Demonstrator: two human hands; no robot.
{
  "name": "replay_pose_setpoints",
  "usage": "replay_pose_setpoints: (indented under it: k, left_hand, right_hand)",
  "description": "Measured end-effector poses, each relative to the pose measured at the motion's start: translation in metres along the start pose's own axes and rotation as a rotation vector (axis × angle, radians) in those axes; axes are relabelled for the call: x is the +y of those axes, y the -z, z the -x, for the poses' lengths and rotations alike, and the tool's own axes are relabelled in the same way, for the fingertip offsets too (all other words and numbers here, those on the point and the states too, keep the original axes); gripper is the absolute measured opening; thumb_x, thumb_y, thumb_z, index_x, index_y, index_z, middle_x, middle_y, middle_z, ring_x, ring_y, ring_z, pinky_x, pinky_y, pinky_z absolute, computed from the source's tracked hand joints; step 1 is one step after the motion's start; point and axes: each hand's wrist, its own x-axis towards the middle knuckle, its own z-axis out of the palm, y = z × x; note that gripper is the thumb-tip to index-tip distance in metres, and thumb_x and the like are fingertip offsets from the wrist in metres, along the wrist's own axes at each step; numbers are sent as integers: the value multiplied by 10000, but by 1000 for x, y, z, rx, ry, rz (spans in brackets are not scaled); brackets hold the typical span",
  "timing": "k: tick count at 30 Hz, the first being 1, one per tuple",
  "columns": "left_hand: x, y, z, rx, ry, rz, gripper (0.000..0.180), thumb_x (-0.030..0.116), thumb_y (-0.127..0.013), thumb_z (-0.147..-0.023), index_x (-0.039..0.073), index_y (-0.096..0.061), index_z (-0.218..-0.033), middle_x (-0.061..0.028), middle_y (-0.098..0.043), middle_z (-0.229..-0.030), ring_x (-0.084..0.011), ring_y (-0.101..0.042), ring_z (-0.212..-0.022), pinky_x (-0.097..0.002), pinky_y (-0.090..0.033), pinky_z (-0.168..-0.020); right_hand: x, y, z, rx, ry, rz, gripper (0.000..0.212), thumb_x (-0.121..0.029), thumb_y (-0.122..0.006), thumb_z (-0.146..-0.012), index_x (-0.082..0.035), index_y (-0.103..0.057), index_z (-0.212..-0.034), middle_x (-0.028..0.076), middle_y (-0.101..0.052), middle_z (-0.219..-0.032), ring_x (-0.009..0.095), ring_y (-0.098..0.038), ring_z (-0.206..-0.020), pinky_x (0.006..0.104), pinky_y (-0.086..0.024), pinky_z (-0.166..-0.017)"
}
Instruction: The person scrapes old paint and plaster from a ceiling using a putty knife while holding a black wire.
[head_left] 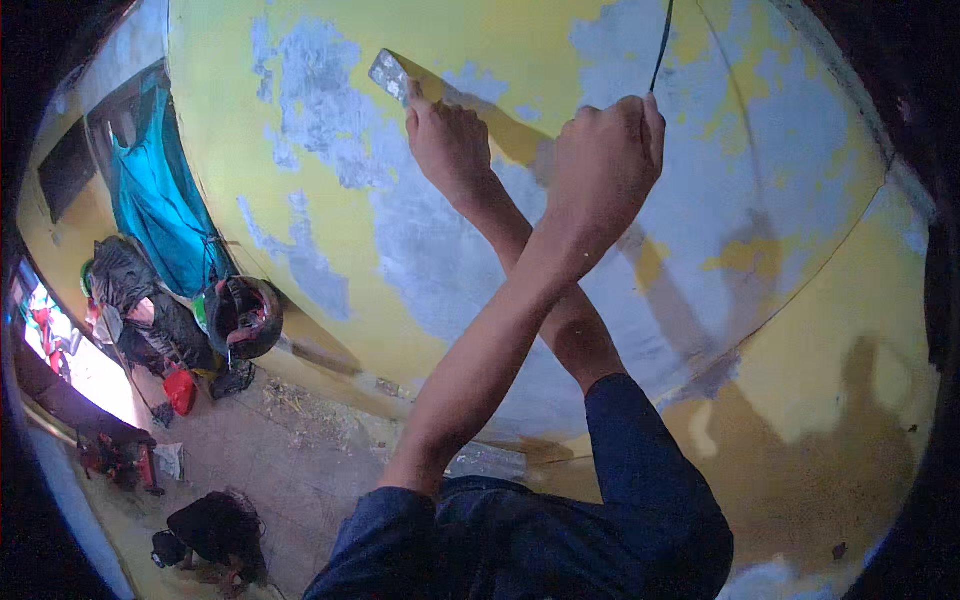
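My forearms cross in front of a yellow wall [330, 235] whose paint has come off in large grey patches. My right hand [448, 145], reaching up to the left, is closed on a flat, pale-smeared scraper [388, 75]. The scraper's blade lies at or close to the wall; its handle is hidden in my fingers. Over the right arm passes my left arm, and my left hand [605, 150] is closed in a fist, thumb upward. A thin dark cable [662, 48] runs from the top edge down to that thumb, apparently gripped there.
At left hangs a teal garment [165, 190], above dark bundled cloth [165, 320] and a round dark container [242, 315]. A red item [180, 390] lies below. Pale flakes [300, 405] litter the floor along the wall. A dark, bent-over figure [215, 535] is at lower left, near a bright doorway [100, 380].
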Motion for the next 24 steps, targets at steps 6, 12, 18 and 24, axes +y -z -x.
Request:
replay_pose_setpoints:
  k: [6, 12, 18, 24]
  left_hand:
    - [-2, 2, 1, -39, -10, -45, 392, 198, -505, -979, -35, -593, -676, -258, -562, -593, -454, -589, -583, -506, -492, -594]
    - [13, -17, 11, -63, 19, 30, 345, 205, -518, -965, -18, -580, -709, -254, -573, -583, -437, -610, -565, -513, -508, -546]
    - [16, -10, 7, -9, 64, 59, 372, 207, -507, -979, -17, -598, -696, -242, -562, -576, -433, -595, -558, -493, -487, -558]
    - [-1, 0, -1, -13, -29, 13, 381, 199, -512, -977, -26, -589, -679, -241, -566, -579, -437, -588, -552, -494, -491, -557]
  right_hand:
    - [26, 38, 67, -101, -186, 1, 385, -217, -572, -939, -117, -582, -1311, 194, -639, -737, 361, -644, -679, 461, -515, -619]
    - [72, 67, 113, 26, -144, 143, 399, -223, -552, -960, -119, -555, -1346, 193, -638, -761, 373, -642, -693, 461, -509, -618]
    - [41, 53, 45, -109, -113, 84, 357, -204, -553, -941, -90, -595, -1277, 193, -648, -731, 373, -654, -675, 490, -519, -603]
    - [23, 10, -20, 33, 45, -25, 238, -227, -548, -934, -56, -685, -1026, 194, -644, -649, 377, -654, -600, 492, -534, -594]
